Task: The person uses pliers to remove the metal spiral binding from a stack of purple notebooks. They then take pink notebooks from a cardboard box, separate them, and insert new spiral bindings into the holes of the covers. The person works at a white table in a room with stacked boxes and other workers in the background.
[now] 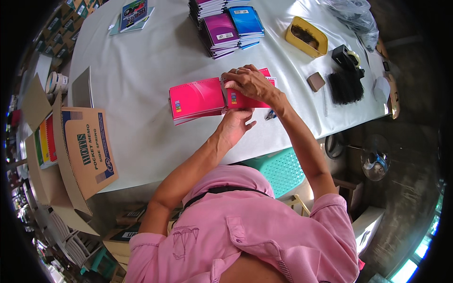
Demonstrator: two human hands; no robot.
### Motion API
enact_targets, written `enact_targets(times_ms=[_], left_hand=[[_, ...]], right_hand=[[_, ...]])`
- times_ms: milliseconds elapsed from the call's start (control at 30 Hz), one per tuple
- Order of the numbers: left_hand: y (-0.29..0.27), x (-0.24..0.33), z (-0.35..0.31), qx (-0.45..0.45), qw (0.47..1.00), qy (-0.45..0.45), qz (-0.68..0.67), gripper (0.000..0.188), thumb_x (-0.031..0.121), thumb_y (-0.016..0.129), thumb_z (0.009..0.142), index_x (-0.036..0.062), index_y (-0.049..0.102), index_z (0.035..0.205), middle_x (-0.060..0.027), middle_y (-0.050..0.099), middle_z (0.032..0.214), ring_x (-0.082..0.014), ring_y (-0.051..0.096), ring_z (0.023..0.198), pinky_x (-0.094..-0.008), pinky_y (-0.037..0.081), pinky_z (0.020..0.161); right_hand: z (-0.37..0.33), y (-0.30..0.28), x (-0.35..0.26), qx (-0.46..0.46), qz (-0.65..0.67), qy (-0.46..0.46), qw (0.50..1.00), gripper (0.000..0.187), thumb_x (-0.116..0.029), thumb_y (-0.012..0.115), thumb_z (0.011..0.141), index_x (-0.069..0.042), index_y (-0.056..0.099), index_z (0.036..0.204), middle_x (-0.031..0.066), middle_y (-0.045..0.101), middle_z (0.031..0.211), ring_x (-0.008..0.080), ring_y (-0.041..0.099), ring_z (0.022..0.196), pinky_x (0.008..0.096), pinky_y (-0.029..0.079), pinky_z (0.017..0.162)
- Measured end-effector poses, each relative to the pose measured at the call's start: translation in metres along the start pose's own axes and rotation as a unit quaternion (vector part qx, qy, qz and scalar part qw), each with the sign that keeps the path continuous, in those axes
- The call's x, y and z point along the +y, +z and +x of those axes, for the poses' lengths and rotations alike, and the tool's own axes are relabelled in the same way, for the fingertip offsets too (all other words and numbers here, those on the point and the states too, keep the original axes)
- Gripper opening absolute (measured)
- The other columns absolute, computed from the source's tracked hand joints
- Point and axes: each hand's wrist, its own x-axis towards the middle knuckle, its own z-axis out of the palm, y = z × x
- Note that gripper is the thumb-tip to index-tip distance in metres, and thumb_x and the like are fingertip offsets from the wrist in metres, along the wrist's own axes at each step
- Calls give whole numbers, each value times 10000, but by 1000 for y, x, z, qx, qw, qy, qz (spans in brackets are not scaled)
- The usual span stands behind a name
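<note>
A pink notebook (255, 101) with a row of punched holes along its edge lies under my hands at the table's front. My right hand (252, 85) is curled over its upper left part, fingers bent and thumb pressed to the cover. At its lower edge my left hand (232, 126) grips from below, with fingertips partly hidden and one digit sticking out to the right. Just left of both hands rests a low stack of pink notebooks (196, 98). A small blue object (270, 114) shows beside the notebook, partly covered by my right forearm.
Purple notebooks (221, 31) and blue notebooks (246, 21) are stacked at the back. Rightward stand a yellow tray (322, 45), a black tape dispenser (344, 57), a brown block (315, 81) and black wire coils (346, 88). An open carton (87, 146) stands at left.
</note>
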Motion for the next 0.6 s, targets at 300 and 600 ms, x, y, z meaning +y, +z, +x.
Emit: enact_targets(times_ms=[300,600], left_hand=[[-17,68,-123,98,923,242,282,586,336,419,1033,-42,297,1464,-155,365,1502,-233,329,1406,-366,234,1173],[-164,67,-49,232,905,266,237,647,515,407,985,39,373,1422,-50,432,1421,-179,373,1336,-370,240,1141]], right_hand=[[-90,-26,33,252,287,342,859,705,-574,304,1000,-10,476,1387,241,479,1401,326,398,1361,400,264,1144],[-58,17,5,118,345,379,850,858,-667,240,962,32,335,1451,259,477,1388,356,409,1345,360,267,1142]])
